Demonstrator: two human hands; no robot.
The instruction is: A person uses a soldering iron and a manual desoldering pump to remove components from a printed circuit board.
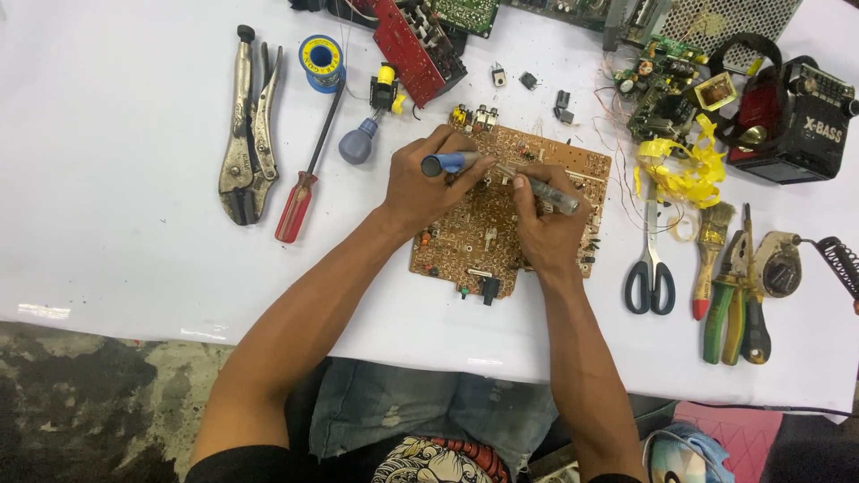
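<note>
1. Nearest the bottom of the frame I see both forearms rising toward the centre over the near edge of the white table (107,268).
2. My right hand (550,228) sits just right of centre with its fingers wrapped around a grey pen-shaped tool (544,192), whose tip slants up-left onto the board.
3. My left hand (429,183) lies just left of centre, fingers curled around a blue-handled tool (447,163); its end meets the same spot (I cannot make out the exact contact).
4. Both hands rest on the brown circuit board (488,237), which lies flat at the centre of the frame, slightly turned.
5. At lower right I see black-handled scissors (650,264), a small paintbrush (710,246) and green-handled pliers (727,309) side by side.
6. At left, locking pliers (246,134) lie beside a red-handled screwdriver (302,192).
7. Further up, a blue solder spool (321,61) sits at upper left, and a red circuit board (407,40) lies at the top centre.
8. At upper right, yellow tape (684,170) tangles near a red-and-black radio (792,116).
</note>
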